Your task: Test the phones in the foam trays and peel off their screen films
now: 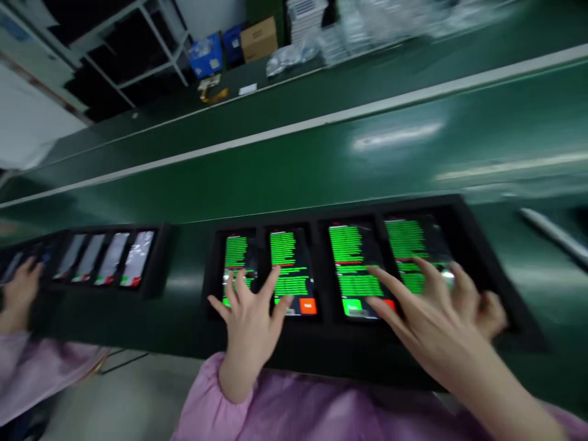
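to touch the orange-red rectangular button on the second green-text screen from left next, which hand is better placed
Probably the left hand: its thumb is just left of the button, while the right hand is over the two green-text screens farther right.

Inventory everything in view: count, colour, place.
Near tray: 1, black, front centre
Text-screen phones: 4, green on black, near tray
Second tray: 1, black, left
Pale-screen phones: 4, whitish, second tray
Third tray: 1, dark, far left, blurred
Stick: 1, whitish, right, type unclear
Workbench: 1, green, across middle
Bins: 2, blue, back
Carton: 1, brown, back
Plastic bags: uncountable, clear, back
Rack: 1, grey, back left
Co-worker's hand: 1, far left
Own garment: 1, purple, bottom
Left hand: 1, over left two text-screen phones
Right hand: 1, over right two
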{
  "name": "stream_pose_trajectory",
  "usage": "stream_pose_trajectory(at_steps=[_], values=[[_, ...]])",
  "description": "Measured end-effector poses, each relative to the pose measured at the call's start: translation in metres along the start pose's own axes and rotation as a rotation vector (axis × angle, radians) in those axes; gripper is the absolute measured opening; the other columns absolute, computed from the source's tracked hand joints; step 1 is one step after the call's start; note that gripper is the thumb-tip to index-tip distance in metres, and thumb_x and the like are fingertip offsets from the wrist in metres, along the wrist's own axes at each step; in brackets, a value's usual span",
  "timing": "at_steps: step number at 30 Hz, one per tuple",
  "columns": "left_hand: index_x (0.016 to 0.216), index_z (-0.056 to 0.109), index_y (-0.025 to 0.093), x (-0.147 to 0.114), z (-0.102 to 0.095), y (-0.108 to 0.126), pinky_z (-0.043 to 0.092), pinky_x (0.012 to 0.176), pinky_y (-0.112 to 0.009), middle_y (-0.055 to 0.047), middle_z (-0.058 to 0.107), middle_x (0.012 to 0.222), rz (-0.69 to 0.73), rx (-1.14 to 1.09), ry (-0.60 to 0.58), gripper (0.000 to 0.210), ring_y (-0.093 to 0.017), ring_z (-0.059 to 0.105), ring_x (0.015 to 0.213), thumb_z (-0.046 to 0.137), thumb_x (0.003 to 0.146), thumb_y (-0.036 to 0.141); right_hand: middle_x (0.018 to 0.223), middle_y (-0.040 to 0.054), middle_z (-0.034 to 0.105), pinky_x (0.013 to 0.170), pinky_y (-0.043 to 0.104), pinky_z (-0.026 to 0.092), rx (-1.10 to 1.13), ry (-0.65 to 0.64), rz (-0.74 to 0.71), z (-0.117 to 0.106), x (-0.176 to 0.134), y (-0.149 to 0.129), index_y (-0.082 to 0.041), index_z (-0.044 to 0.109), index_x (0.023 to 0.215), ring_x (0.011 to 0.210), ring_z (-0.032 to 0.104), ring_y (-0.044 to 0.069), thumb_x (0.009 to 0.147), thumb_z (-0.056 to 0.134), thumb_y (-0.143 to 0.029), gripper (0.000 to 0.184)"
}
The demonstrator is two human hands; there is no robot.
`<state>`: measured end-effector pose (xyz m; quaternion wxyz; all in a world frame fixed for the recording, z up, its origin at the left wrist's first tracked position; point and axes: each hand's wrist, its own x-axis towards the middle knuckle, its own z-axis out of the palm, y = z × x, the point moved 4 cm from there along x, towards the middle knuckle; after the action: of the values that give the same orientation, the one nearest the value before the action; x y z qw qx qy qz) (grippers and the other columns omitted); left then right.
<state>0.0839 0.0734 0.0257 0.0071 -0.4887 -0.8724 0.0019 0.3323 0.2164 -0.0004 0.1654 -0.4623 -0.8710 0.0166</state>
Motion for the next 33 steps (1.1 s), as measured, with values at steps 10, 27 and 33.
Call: stream_pose_trajectory(at_steps=[10, 27, 33], values=[[0.135, 0.073, 0.041, -0.033, 0.004, -0.027, 0.004, 0.130, -0.075, -0.006, 0.060, 0.152, 0.399, -0.202, 0.258, 0.034, -0.038, 0.044, 0.149, 0.058, 0.104, 0.037, 0.152, 0.0048, 0.060, 0.116, 0.055, 0.028, 0.143, 0.021, -0.317, -0.035, -0.007, -0.030, -0.036, 0.078, 0.116, 0.142, 0.047, 0.032, 0.109, 0.045, -0.061, 0.042], [0.155, 0.053, 0.028, -0.042, -0.012, -0.036, 0.032, 0.123, -0.067, -0.017, 0.054, 0.148, 0.094, -0.176, 0.315, 0.051, -0.037, 0.050, 0.139, 0.052, 0.106, 0.042, 0.153, 0.0159, 0.053, 0.095, 0.069, 0.042, 0.030, 0.004, -0.096, -0.044, -0.030, -0.012, -0.036, 0.069, 0.137, 0.134, 0.050, 0.049, 0.110, 0.036, -0.054, 0.046], [0.154, 0.055, 0.040, -0.040, -0.006, -0.009, 0.026, 0.115, -0.087, -0.016, 0.044, 0.153, 0.124, -0.083, 0.105, 0.051, -0.043, 0.039, 0.143, 0.048, 0.106, 0.053, 0.162, 0.0126, 0.045, 0.106, 0.075, 0.038, 0.041, -0.057, -0.207, -0.033, -0.026, -0.036, -0.042, 0.071, 0.136, 0.149, 0.035, 0.049, 0.109, 0.035, -0.062, 0.049]])
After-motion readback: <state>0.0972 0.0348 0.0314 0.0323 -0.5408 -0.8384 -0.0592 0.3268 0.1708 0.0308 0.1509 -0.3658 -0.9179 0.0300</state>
